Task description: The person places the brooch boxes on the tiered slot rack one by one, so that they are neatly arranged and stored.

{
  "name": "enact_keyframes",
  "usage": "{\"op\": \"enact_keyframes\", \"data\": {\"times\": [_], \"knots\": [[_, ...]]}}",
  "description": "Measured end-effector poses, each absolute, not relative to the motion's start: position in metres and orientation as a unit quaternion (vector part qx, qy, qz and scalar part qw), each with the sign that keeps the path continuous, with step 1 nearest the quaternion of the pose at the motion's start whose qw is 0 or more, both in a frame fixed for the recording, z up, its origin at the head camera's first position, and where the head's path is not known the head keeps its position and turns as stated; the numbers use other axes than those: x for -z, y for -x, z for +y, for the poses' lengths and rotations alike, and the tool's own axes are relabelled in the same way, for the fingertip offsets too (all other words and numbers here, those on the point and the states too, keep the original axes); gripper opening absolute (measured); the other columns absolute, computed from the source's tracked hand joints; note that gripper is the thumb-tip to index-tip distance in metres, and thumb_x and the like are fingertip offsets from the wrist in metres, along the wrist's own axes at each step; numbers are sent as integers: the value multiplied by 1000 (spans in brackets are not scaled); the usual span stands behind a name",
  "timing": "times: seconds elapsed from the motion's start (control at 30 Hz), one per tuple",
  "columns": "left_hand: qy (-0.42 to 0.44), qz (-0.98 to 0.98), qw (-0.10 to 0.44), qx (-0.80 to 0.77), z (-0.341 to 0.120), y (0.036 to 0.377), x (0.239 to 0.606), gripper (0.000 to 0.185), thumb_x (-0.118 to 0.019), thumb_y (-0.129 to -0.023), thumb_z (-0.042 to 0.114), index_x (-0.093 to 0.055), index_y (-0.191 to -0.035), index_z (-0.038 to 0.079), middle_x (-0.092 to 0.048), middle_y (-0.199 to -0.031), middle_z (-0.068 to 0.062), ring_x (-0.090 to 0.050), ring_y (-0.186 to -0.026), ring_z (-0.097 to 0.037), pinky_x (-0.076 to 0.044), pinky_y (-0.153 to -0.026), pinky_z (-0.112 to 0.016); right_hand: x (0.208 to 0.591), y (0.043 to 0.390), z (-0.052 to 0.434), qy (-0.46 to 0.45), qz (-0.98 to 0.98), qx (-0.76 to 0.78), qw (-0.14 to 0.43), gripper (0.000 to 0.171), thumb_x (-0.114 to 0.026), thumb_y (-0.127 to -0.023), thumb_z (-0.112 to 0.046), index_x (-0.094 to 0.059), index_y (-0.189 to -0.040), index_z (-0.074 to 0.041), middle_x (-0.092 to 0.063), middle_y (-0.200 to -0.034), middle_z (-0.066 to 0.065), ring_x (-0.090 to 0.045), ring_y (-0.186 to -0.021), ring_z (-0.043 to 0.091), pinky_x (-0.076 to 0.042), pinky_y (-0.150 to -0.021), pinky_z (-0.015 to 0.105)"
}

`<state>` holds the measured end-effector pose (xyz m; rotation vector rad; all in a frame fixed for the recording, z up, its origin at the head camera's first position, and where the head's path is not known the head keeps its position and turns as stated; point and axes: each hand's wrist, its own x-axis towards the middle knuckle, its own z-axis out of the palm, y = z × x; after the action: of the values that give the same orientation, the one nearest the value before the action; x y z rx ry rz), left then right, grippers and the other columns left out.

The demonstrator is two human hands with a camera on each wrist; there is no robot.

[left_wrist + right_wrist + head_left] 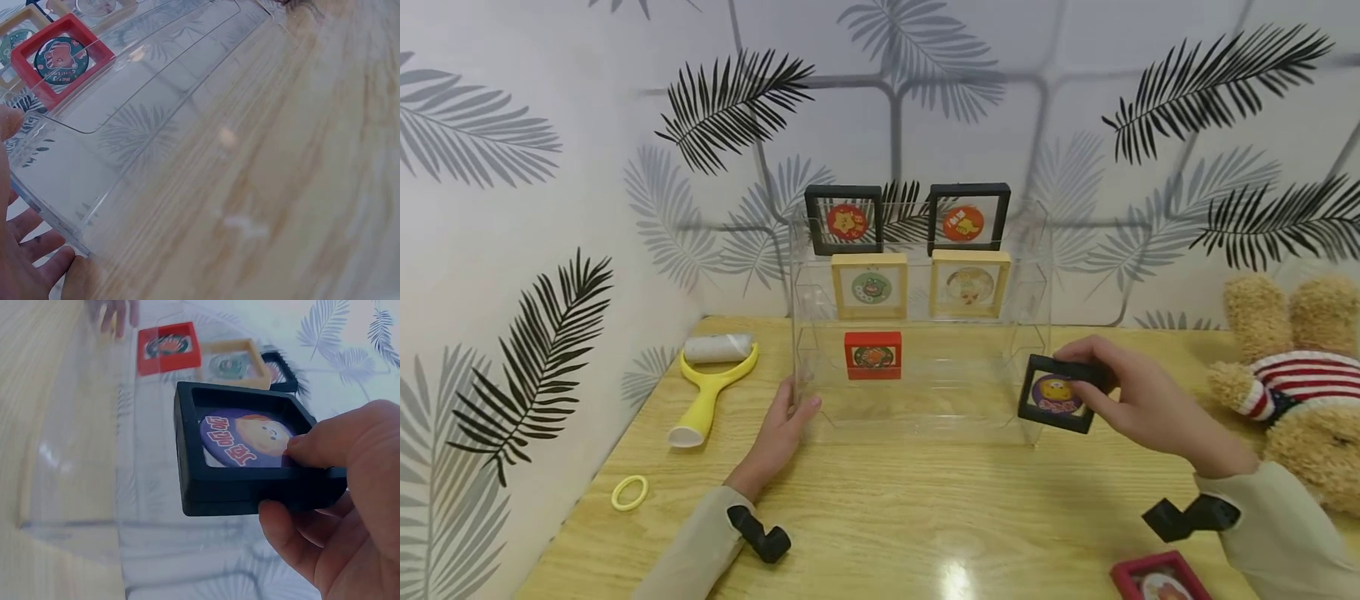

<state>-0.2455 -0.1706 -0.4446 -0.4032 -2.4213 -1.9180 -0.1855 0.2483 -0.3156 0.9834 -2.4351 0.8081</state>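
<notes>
A clear acrylic stepped stand [917,408] sits on the wooden table. It carries two black frames [844,219] on top, two wooden frames [869,286] in the middle and a red frame [872,355] on the lowest step. My right hand [1138,398] holds a black frame with a purple badge [1060,394] at the stand's right front corner, thumb on its face [247,447]. My left hand [782,429] rests with straight fingers against the stand's left front edge [47,206]. The red frame [59,57] shows through the acrylic.
A yellow lint roller [711,379] and a yellow ring [629,492] lie at the left. A teddy bear in a striped sweater [1296,392] sits at the right. Another red frame [1159,579] lies near the front edge.
</notes>
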Motion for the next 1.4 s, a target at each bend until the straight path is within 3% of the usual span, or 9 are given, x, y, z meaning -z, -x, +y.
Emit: {"op": "enact_keyframes", "data": {"times": [0.33,0.6,0.87,1.2,1.4], "knots": [[138,-774,14,618,-170,248,444,56,-45,-97,26,-19,-144,8,-27,-148,-15,-25,-137,-35,-22,-109,-55,297,212,210,-366,-856,-271,244,41,-66,-76,10,-53,-113,-2,-64,-97,7,-60,-76,7,-48,-60,14],[133,-772,9,621,-167,244,443,54,-44,-98,23,-20,-144,8,-26,-149,-16,-25,-137,-34,-24,-109,-54,289,239,187,-372,-856,-217,288,38,-67,-76,8,-54,-111,-1,-64,-98,10,-63,-79,19,-52,-63,32],[139,-767,10,626,-165,244,443,55,-45,-98,25,-21,-144,11,-26,-149,-14,-22,-139,-32,-20,-110,-54,303,255,177,-352,-886,-195,230,33,-64,-79,8,-55,-109,-2,-63,-101,15,-63,-89,30,-51,-75,44],[135,-772,10,621,-168,244,443,58,-46,-97,28,-19,-145,10,-26,-149,-15,-22,-138,-33,-22,-109,-55,323,260,171,-346,-904,-194,159,28,-59,-83,6,-53,-110,-2,-64,-99,15,-64,-87,30,-52,-73,43],[127,-774,4,621,-170,245,443,56,-45,-97,27,-19,-145,12,-26,-149,-13,-22,-139,-32,-21,-110,-54,327,260,172,-346,-908,-195,133,36,-60,-84,0,-49,-118,-1,-62,-105,16,-63,-91,29,-51,-77,43]]}}
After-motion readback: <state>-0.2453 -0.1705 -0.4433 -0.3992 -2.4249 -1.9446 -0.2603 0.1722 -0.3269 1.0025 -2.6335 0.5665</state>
